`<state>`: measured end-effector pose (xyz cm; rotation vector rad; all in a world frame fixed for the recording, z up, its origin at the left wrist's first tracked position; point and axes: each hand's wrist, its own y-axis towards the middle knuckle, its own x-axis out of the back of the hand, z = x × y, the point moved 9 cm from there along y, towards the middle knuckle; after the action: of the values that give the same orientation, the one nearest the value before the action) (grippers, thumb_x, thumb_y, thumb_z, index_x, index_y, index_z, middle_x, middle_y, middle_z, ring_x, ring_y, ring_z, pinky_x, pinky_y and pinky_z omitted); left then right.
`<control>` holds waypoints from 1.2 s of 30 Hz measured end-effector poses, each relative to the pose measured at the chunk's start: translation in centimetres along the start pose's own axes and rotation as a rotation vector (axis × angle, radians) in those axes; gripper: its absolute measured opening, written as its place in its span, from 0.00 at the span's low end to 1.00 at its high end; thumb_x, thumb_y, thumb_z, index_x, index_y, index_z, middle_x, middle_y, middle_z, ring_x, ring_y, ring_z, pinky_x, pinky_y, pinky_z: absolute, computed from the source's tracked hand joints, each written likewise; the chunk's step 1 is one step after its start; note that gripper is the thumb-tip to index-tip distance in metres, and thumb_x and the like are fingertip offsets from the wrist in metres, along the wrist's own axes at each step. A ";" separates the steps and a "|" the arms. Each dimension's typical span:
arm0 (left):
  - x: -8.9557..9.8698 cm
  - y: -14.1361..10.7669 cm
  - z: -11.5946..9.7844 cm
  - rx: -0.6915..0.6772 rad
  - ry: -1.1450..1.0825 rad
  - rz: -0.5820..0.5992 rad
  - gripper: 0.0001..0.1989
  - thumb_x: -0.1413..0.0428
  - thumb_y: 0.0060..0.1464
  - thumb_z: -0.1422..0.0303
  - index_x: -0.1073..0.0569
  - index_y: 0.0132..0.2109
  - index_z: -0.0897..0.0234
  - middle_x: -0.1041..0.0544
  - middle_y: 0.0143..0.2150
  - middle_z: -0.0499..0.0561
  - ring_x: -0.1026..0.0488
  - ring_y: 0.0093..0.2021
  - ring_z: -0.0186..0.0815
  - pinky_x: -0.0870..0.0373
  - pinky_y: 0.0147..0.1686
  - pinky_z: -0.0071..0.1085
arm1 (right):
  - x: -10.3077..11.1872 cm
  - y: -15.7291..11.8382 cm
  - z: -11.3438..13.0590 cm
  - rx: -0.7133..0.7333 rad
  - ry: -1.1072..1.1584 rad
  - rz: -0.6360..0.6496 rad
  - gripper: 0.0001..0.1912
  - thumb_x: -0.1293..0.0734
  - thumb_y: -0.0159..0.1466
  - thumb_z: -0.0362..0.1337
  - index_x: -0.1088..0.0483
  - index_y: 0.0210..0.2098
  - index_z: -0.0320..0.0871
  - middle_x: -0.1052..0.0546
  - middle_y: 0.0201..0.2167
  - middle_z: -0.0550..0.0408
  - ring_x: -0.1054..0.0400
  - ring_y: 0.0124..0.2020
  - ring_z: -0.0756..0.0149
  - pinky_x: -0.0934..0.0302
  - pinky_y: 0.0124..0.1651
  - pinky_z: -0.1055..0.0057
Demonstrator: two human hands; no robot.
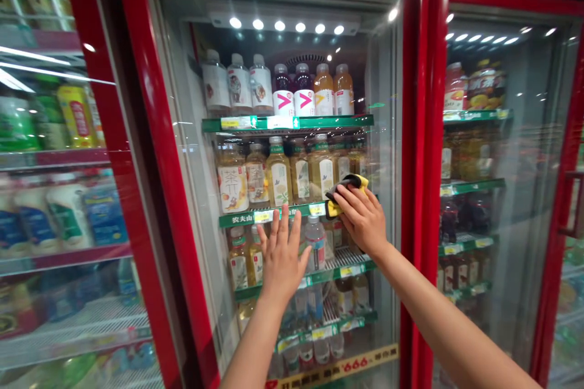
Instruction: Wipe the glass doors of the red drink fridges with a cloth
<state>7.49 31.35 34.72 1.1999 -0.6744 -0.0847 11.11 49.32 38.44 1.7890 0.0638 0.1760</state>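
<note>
In front of me is a red-framed glass door of a drinks fridge, shut. My left hand lies spread against or just before the glass, low in the middle, holding nothing. Up and to the right, my right hand presses a black and yellow cloth to the pane, its fingers laid over the cloth. Part of the cloth is hidden under the palm. Behind the glass, tea bottles stand on the second shelf, near the cloth. A clear bottle shows beside my left hand.
Upper-shelf bottles stand behind the glass. A gold sticker strip runs along the door's lower part. Another red-framed fridge adjoins on the right, with a handle. To the left, a further glass door shows detergent-like white bottles.
</note>
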 end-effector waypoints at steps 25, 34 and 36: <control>1.8 -3.7 5.2 0.025 0.012 0.081 0.45 0.41 0.61 0.65 0.57 0.77 0.61 0.56 0.78 0.62 0.60 0.78 0.51 0.52 0.73 0.58 | -2.3 4.1 7.8 -0.066 0.002 -0.035 0.24 0.38 0.73 0.37 0.34 0.67 0.53 0.30 0.67 0.55 0.38 0.69 0.57 0.47 0.70 0.58; 2.3 -4.7 7.3 0.025 -0.003 0.102 0.44 0.39 0.61 0.66 0.54 0.76 0.63 0.58 0.79 0.63 0.63 0.78 0.50 0.50 0.73 0.55 | -2.1 4.0 8.4 -0.126 0.000 -0.079 0.22 0.38 0.73 0.39 0.31 0.65 0.53 0.28 0.65 0.54 0.37 0.68 0.57 0.47 0.69 0.58; 2.5 -4.9 7.6 0.025 -0.001 0.099 0.46 0.40 0.61 0.66 0.56 0.76 0.62 0.58 0.79 0.63 0.63 0.78 0.50 0.50 0.72 0.56 | -2.6 4.9 9.8 -0.132 0.006 -0.078 0.23 0.37 0.73 0.41 0.34 0.67 0.52 0.30 0.67 0.53 0.39 0.69 0.55 0.48 0.69 0.56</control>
<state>6.90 22.19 32.94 1.1885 -0.7365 0.0056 9.75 38.40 40.85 1.6513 0.1238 0.1268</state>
